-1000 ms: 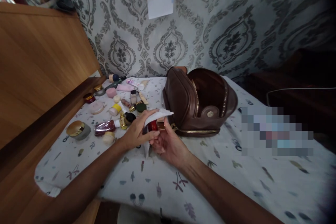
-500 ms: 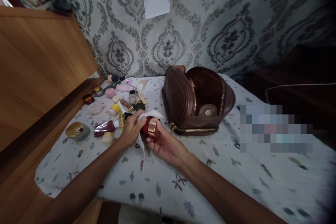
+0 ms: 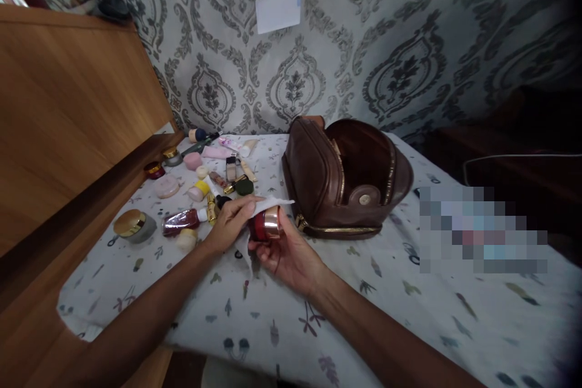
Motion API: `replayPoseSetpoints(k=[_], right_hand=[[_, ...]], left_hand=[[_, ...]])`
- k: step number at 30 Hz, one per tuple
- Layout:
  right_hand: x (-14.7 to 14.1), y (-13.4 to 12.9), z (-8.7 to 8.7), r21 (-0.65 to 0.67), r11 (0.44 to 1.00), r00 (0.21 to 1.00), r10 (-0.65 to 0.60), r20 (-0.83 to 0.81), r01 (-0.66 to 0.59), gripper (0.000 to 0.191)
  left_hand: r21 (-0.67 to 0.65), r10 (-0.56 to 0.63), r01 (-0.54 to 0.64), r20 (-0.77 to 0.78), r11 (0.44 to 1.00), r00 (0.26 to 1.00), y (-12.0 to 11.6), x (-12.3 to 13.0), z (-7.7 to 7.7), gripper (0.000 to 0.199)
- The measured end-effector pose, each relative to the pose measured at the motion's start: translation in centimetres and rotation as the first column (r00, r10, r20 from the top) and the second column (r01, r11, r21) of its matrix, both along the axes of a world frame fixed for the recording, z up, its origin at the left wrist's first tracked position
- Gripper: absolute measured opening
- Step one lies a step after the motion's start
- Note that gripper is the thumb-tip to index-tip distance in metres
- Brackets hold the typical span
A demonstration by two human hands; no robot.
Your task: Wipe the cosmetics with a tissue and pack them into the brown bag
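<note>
A dark red jar with a shiny copper-coloured lid (image 3: 271,222) is held on its side between my hands, above the patterned cloth. My right hand (image 3: 293,257) wraps its fingers round the lid end from the right and below. A white tissue (image 3: 271,204) lies over the top of the jar, and part of it hangs below. From the left, my left hand (image 3: 231,222) presses the tissue against the jar's red end. Just behind, to the right, stands an unzipped brown leather bag (image 3: 313,167). To the left lies a bottle of red liquid (image 3: 180,222).
Several cosmetics cover the cloth's left part, among them a gold-lidded jar (image 3: 130,224), a pink compact (image 3: 166,187) and a yellow-banded jar (image 3: 199,190). A wooden panel (image 3: 82,85) rises at the left. A blurred patch (image 3: 482,230) hides something at the right.
The jar has turned and shifted slightly right, showing more of its lid. The tissue now reaches further right over it. The whole view has shifted a little.
</note>
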State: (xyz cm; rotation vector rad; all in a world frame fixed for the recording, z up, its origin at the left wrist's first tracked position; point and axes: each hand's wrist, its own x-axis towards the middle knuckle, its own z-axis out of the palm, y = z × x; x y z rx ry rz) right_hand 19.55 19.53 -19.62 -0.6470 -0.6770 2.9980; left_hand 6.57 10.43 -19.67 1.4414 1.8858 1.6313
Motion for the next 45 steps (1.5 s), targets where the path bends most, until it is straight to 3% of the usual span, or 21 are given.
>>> replayPoseSetpoints(k=[6, 16, 22, 28, 32, 36, 45], right_hand=[[-0.1, 0.3, -0.3, -0.045, 0.996, 0.997, 0.074, -0.031, -0.075, 0.072], [0.2, 0.3, -0.3, -0.024, 0.995, 0.99, 0.094, -0.105, -0.097, 0.072], [0.0, 0.5, -0.7, -0.037, 0.992, 0.99, 0.113, -0.085, -0.117, 0.064], [-0.3, 0.4, -1.0, -0.052, 0.993, 0.994, -0.107, -0.013, 0.106, 0.032], [-0.2, 0.4, -1.4, -0.045, 0.995, 0.993, -0.093, -0.077, 0.09, 0.031], [-0.2, 0.5, -1.6, -0.043, 0.997, 0.99, -0.066, -0.124, 0.061, 0.034], [0.0, 1.3, -1.6, -0.114, 0.993, 0.993, 0.006, -0.115, -0.019, 0.052]], left_hand=[[0.022, 0.006, -0.008, 0.061, 1.0, 0.998, 0.1, 0.1, 0.3, 0.04], [-0.048, -0.202, 0.208, 0.107, 0.977, 0.974, -0.2, -0.1, 1.2, 0.042], [-0.045, -0.121, 0.125, 0.076, 0.991, 0.99, 0.3, -0.1, 0.7, 0.044], [0.008, -0.068, 0.067, 0.082, 0.998, 0.994, 0.4, -0.4, 0.3, 0.04], [-0.006, -0.038, 0.039, 0.123, 0.999, 0.992, 0.4, -0.2, 0.4, 0.044], [-0.022, -0.013, 0.013, 0.022, 1.0, 1.0, 0.3, 0.0, 0.5, 0.048], [-0.076, -0.114, 0.102, -0.165, 0.992, 0.98, -0.1, -0.3, 0.9, 0.044]])
